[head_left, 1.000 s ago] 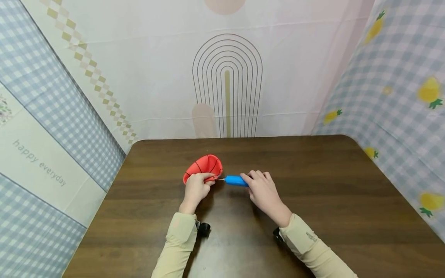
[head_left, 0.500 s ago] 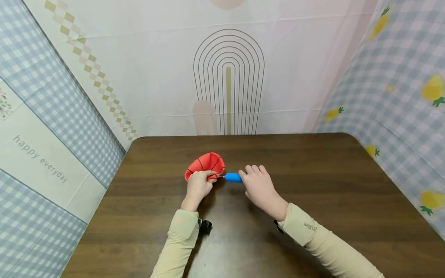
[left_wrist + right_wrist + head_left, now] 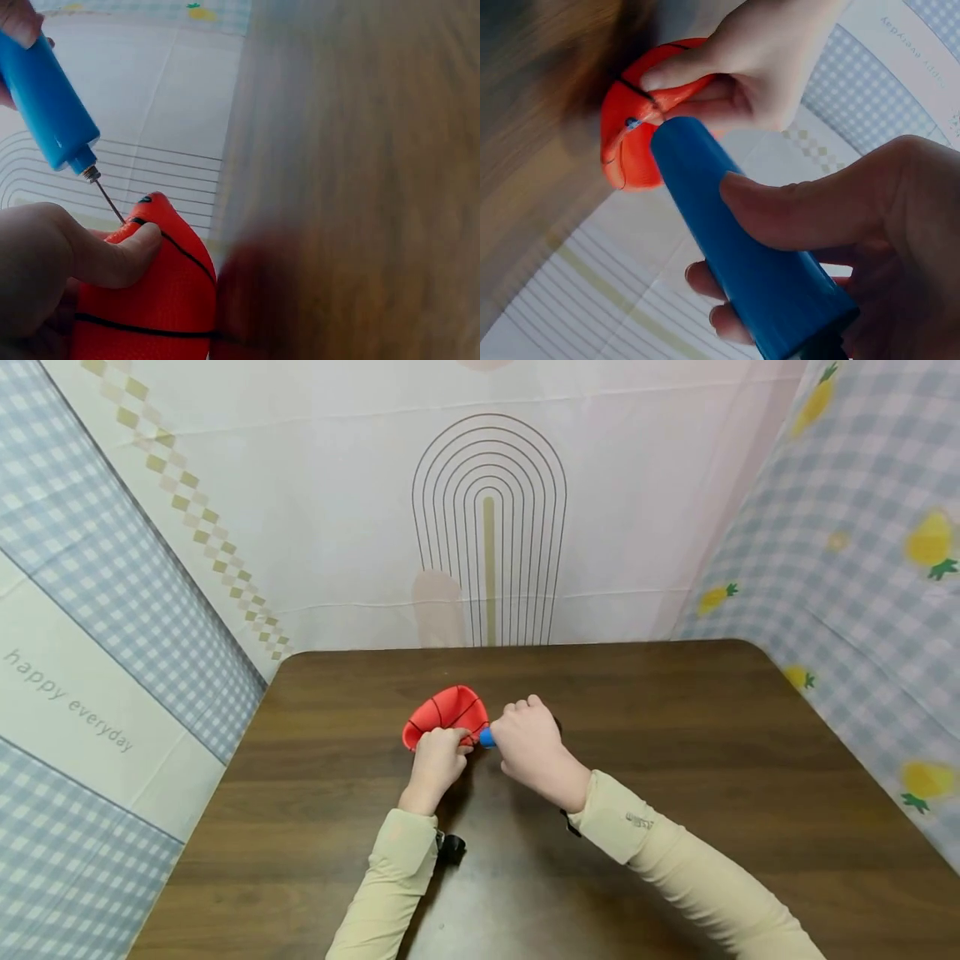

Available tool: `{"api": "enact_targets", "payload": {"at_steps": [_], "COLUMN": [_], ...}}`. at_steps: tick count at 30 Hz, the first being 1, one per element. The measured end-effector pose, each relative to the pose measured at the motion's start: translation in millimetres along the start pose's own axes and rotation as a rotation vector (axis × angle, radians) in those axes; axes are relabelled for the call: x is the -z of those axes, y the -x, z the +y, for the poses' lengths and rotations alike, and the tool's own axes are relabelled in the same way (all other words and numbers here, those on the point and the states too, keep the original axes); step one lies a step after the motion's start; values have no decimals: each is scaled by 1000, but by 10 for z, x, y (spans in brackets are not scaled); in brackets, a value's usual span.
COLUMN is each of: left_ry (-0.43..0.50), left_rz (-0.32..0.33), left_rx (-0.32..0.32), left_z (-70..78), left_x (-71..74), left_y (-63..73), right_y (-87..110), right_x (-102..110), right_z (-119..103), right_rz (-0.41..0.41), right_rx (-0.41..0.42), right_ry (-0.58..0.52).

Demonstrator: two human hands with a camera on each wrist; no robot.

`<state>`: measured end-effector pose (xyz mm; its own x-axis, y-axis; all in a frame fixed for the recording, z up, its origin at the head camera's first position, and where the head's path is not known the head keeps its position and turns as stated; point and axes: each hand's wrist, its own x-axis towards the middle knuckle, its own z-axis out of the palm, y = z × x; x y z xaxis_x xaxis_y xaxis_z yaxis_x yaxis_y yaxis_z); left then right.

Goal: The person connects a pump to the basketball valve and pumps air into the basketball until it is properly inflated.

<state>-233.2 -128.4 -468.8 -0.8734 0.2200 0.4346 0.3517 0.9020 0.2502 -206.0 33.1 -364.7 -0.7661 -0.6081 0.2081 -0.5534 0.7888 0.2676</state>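
A limp, caved-in red-orange ball with black seam lines (image 3: 444,708) is in my left hand (image 3: 437,767). The thumb and fingers pinch its folded skin, as the left wrist view shows with the ball (image 3: 165,300) close up. My right hand (image 3: 534,745) grips a blue hand pump (image 3: 731,232), thumb along one side and fingertips round the other. A thin metal needle (image 3: 109,199) runs from the pump's nozzle to the ball beside the left thumb. How deep its tip sits cannot be made out. In the head view the right hand covers most of the pump.
Both hands work above the far half of a dark brown wooden table (image 3: 637,710). A pale printed cloth (image 3: 337,527) hangs behind it, with checked cloth on both sides. A black wrist camera (image 3: 452,849) sits at the left cuff.
My right hand has moved left, nearer the ball, and covers more of the pump. The needle no longer shows in the head view. My left hand keeps its pinch on the ball.
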Motion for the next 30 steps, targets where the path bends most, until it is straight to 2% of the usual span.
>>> {"api": "enact_targets", "payload": {"at_steps": [5,12,20,30], "left_ry": [15,89,85,93], "left_rz": [-16,-32,-4,-4], "left_rx": [-11,42,-16,2], "left_z": [16,-19,-51,-36], "left_x": [-11,-8,-28,-27], "left_y": [-3,1,-5,0], "right_y": [-77,-154,-282,-297], "right_x": [-13,-33,17,-41], "right_z": [-46,-57,-88,-134], "right_rz": [-26,-34,-82,-63], "right_rx": [-7,-45,-42,-50], "right_ry": [5,-15,-6,4]}}
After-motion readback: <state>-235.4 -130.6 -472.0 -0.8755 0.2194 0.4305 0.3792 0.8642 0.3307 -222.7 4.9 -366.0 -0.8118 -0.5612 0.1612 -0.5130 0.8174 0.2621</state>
